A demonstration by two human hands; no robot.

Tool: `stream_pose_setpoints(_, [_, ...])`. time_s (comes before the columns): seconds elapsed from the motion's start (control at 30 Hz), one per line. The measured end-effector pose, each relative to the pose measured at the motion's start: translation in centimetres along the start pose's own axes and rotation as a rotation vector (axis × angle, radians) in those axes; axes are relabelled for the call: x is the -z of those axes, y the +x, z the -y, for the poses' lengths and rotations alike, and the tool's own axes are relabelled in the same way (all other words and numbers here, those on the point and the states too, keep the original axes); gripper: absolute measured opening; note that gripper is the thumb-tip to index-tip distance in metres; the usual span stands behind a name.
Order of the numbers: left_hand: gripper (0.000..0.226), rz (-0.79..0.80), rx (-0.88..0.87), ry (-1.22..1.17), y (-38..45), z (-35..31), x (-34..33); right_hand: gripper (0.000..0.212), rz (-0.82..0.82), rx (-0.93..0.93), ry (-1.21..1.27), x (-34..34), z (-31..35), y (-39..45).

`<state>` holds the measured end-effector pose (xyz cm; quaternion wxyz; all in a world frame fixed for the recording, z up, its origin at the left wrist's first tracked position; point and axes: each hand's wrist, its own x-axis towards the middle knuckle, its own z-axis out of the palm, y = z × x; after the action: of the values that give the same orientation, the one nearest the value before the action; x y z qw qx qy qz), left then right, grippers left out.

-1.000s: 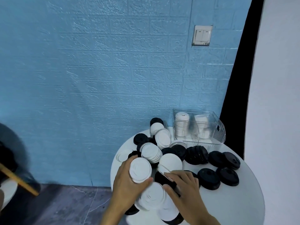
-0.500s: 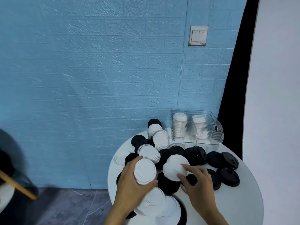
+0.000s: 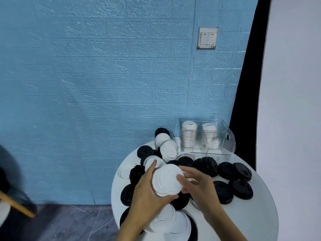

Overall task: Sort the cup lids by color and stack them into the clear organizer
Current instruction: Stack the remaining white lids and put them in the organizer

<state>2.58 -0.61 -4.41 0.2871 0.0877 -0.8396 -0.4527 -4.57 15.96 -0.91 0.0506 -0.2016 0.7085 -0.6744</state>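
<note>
Holding a white lid stack [image 3: 166, 181] above the worktop [image 3: 243, 214]: left hand [image 3: 147, 193] in a closed grip around it, right hand [image 3: 198, 185] pressing a lid onto its face. Lying farther off to the right, the clear organizer [image 3: 206, 136], nearer the right hand.

Left hand [image 3: 147, 192] fingers curled, gripping; right hand [image 3: 199, 186] fingers pinching opposite, forearms converging.

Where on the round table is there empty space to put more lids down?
The table is bare along its near right side, between the right hand and the right edge, below the black lids. The left and middle are crowded with mixed lids, and the clear organizer fills the far edge.
</note>
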Motion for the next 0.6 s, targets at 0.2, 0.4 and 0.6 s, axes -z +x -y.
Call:
stream_pose_setpoints(0.2, [0.116, 0.045, -0.065, 0.05, -0.1, -0.3, 0.2, 0.007, -0.025, 0.002, -0.176, -1.2, -0.7, 0.6])
stream_pose_setpoints(0.4, [0.088, -0.062, -0.03, 0.036, -0.1, 0.3, 0.6, 0.042, -0.056, 0.167, -0.482, 1.3, -2.3, 2.4])
stream_pose_setpoints(0.6, [0.09, -0.057, -0.01, 0.049, 0.0, 0.1, 0.6, 0.112, 0.358, 0.156, -1.031, 2.4, -4.5, 5.1])
